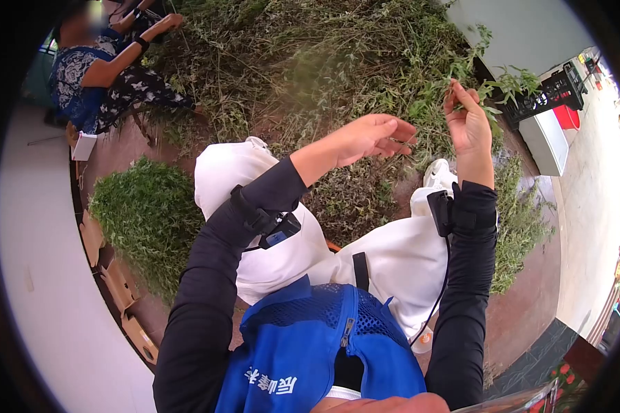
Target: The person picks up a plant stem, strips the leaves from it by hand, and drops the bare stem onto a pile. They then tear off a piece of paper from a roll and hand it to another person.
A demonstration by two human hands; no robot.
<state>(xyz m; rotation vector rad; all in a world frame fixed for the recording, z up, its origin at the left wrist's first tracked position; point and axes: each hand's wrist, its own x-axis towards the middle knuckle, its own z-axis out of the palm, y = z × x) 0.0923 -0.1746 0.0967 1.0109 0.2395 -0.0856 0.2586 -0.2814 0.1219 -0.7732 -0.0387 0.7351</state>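
Observation:
My right hand (470,127) is raised at the right, thumb and fingers pinched together. It grips a leafy green sprig (517,84), whose leaves spread to the right of the fingers; part of its stem is hidden by the hand. Left of it, my left hand (375,140) reaches over the plant heap with fingers loosely curled and apart, holding nothing I can see. Below and beyond both hands lies a large pile of cut leafy plants (282,76), some green, some wilted and brownish.
A green bundle of plants (145,224) lies left of my knees, and more greenery (520,227) to the right. Another person (93,76) sits at the upper left by the pile. A black crate (548,96) and red bucket (567,117) stand at the right.

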